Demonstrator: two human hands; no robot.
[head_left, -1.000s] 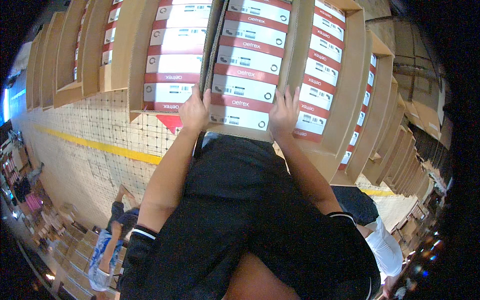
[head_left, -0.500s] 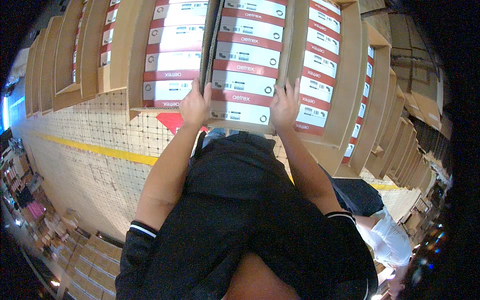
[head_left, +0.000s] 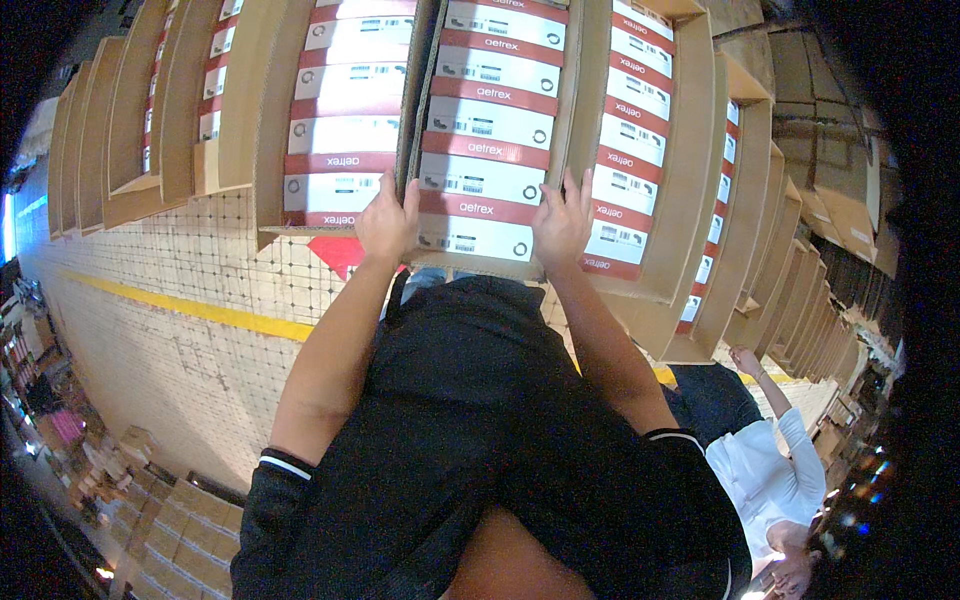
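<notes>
In front of me an open cardboard carton (head_left: 492, 268) holds a row of white shoeboxes (head_left: 484, 165) with red bands. My left hand (head_left: 388, 222) grips the carton's left wall near its close end, thumb toward the boxes. On the opposite wall my right hand (head_left: 563, 228) has a similar hold, its thumb inside the edge and the fingers on the outer side. Parts of the fingers are hidden behind the cardboard. Similar cartons packed with shoeboxes stand tight on both sides, one with a left row (head_left: 345, 145) and one with a right row (head_left: 625, 190).
More open cartons (head_left: 128, 120) run off to the left and right. A red floor marking (head_left: 335, 252) and a yellow line (head_left: 200, 305) lie near my feet. At the right a person in a white top (head_left: 765, 470) stands close by. Stacked brown boxes (head_left: 185, 540) are at the lower left.
The rows of shoeboxes sit slightly lower in view, and both hands have shifted a little with the carton. The person at the right shows more fully, one arm reaching toward the cartons.
</notes>
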